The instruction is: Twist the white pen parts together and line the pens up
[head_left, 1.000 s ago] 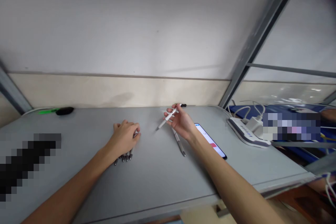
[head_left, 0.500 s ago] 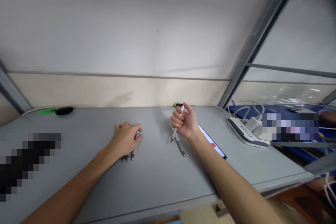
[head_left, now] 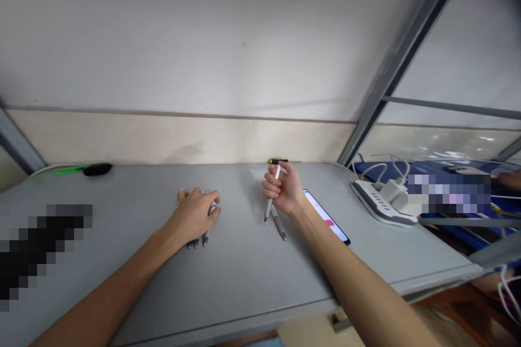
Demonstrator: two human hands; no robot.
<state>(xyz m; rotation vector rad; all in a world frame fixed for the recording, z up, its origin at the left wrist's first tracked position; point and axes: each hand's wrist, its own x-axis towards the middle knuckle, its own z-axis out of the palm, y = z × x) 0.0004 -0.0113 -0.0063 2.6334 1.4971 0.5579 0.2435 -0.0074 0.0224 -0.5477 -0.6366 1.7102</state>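
Plainly, the right hand (head_left: 284,187) is curled into a loose fist around a held pen (head_left: 268,209), the thumb up by its top end and the point aiming down toward seven o'clock. The left hand (head_left: 194,212) arches palm-down over a cluster of pens (head_left: 205,238), fingers bent, thumb and forefinger close together by a white barrel; I can't tell whether they pinch it or just rest against it. The clustered points peek out at six o'clock from that hand. A loose pen (head_left: 280,226) lies on the desk (head_left: 244,282) at six o'clock from the right hand.

To handle these well, I'd keep the fist relaxed so the barrel doesn't twist, and hold its point clear of the loose pen, since round barrels probably roll when nudged. The left palm should press lightly and evenly, to keep the cluster from fanning out.

The pens are slim, with smooth white barrels, matte grey grips and shiny tapered points. The desk is flat, grey and faintly glossy. At four o'clock from the right hand lies a thin, glass-fronted phone (head_left: 325,217); at three, a white power strip (head_left: 382,206) with dark edging.
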